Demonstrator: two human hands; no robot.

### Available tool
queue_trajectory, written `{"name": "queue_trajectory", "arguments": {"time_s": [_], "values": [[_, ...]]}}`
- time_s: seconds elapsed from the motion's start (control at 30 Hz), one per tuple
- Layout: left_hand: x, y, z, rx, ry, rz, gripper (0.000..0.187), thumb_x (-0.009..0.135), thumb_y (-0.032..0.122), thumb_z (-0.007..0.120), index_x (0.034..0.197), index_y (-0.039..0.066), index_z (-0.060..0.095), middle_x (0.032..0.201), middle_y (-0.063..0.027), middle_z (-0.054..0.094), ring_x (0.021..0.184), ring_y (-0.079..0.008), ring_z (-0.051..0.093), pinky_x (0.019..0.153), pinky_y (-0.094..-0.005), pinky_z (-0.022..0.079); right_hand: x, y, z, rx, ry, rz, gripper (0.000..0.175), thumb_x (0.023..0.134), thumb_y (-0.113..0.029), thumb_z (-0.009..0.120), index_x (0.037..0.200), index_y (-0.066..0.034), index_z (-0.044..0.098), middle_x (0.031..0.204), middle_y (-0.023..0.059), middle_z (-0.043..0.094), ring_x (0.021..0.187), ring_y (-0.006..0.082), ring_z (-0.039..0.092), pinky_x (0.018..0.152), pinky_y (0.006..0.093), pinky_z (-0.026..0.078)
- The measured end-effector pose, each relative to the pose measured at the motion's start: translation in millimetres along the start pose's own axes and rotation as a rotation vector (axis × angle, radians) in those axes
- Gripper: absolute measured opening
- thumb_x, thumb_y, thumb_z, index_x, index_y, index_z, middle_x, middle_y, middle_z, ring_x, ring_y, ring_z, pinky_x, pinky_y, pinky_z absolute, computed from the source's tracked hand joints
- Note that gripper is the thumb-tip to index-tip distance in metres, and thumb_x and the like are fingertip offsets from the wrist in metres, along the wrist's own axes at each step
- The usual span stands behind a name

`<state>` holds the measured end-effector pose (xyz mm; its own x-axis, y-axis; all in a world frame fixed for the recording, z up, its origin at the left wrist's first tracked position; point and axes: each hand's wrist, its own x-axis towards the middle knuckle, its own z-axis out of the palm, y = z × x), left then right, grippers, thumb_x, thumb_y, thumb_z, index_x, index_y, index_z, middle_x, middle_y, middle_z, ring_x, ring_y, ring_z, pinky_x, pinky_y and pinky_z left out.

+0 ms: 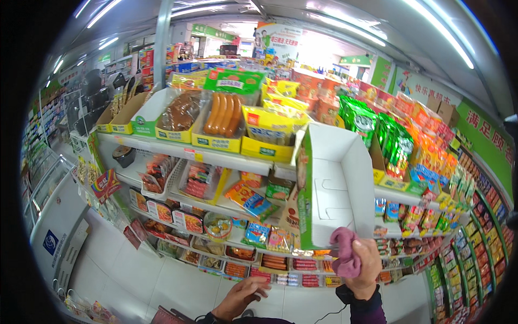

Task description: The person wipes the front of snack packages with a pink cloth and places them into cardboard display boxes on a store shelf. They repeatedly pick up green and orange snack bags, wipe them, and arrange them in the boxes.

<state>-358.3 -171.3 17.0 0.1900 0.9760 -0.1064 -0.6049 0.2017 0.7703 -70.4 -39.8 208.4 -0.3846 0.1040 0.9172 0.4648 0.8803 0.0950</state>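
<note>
My right hand [364,263] is closed around a bunched pink cloth [344,253]. It meets the near end of a white-lined cardboard display box [330,186] with a green printed outer side. The box has nothing in it and is tilted towards me, in front of the shelf edge; whether my fingers grip its rim is hidden. Low in the middle, my left hand [243,297] hangs apart from the goods, fingers loosely spread and nothing in it. Left of the box, yellow snack bags [273,121] stand beside a tray of packed sausages [223,115].
Green snack bags [358,117] stand right of the box. Lower shelves carry packed meats [200,178] and a blue-orange snack bag [251,198]. A white freezer [56,231] is at left, a snack rack [465,267] at right. A dark cable [334,312] hangs near my right wrist.
</note>
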Motion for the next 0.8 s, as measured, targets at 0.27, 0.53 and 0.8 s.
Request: {"name": "queue_trajectory", "arguments": {"time_s": [0.27,0.53,0.8], "values": [[-4,-6,122,0.007,-0.174,0.436,0.115,0.099,0.041,0.079,0.174,0.012,-0.003,0.173,-0.0242,0.027,0.156,-0.0340,0.038,0.123,-0.0536,0.038,-104,-55,-60,0.177,-0.208,-0.067,0.055,0.073,-0.007,0.084,0.127,-0.0119,0.072,0.108,0.0129,0.069,0.088,0.0331,0.073,0.066,0.0369,0.059],[-57,-64,134,0.401,0.240,0.332,0.122,0.083,-0.001,0.088,0.173,0.010,0.007,0.160,-0.0196,0.045,0.143,-0.0306,0.053,0.115,-0.0443,0.048,-197,-107,-92,0.555,-0.265,0.373,0.056,0.069,-0.009,0.090,0.122,-0.0044,0.072,0.118,0.0168,0.068,0.101,0.0377,0.071,0.081,0.0424,0.061],[-89,-75,107,1.260,0.446,0.911,0.108,0.078,-0.003,0.089,0.166,0.010,0.026,0.160,-0.0229,0.047,0.146,-0.0446,0.052,0.116,-0.0551,0.047,-253,-115,-126,0.601,-0.018,1.439,0.034,0.095,-0.004,0.075,0.127,-0.0020,0.067,0.119,0.0153,0.072,0.099,0.0282,0.072,0.086,0.0390,0.059]]}}
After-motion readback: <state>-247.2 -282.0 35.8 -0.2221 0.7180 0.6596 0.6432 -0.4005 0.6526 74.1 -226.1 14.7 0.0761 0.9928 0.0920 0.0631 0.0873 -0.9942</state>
